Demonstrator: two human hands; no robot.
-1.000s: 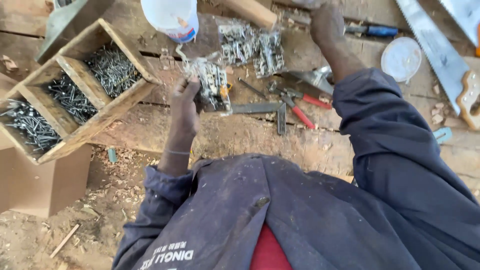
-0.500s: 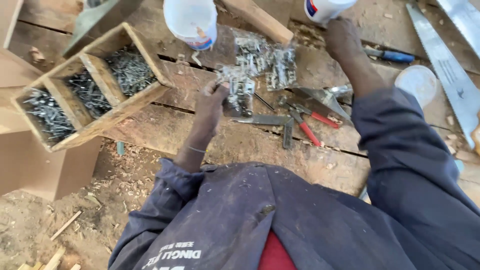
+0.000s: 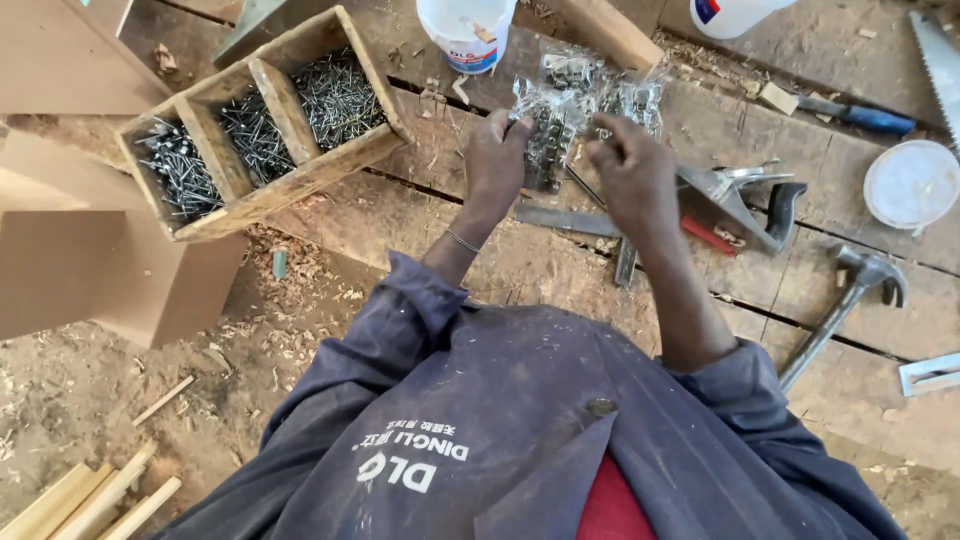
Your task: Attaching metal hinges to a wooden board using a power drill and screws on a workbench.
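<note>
My left hand (image 3: pixel 495 160) grips a clear plastic bag of small metal hardware (image 3: pixel 547 140) just above the wooden workbench (image 3: pixel 480 270). My right hand (image 3: pixel 632 175) hovers beside that bag with its fingers curled near the bag's right edge; whether it touches the bag I cannot tell. More clear bags of the same metal pieces (image 3: pixel 605 90) lie on the bench just beyond both hands.
A wooden box with three compartments of nails (image 3: pixel 255 125) sits at the left. A white tub (image 3: pixel 465 30), a white lid (image 3: pixel 912 185), a hammer (image 3: pixel 845 300), a metal square (image 3: pixel 590 225), a blue-handled tool (image 3: pixel 860 115) and a saw (image 3: pixel 938 55) lie around.
My right hand has come back from the far white container to the bag. My left hand has moved the bag forward, nearer the other bags. The camera view has shifted.
</note>
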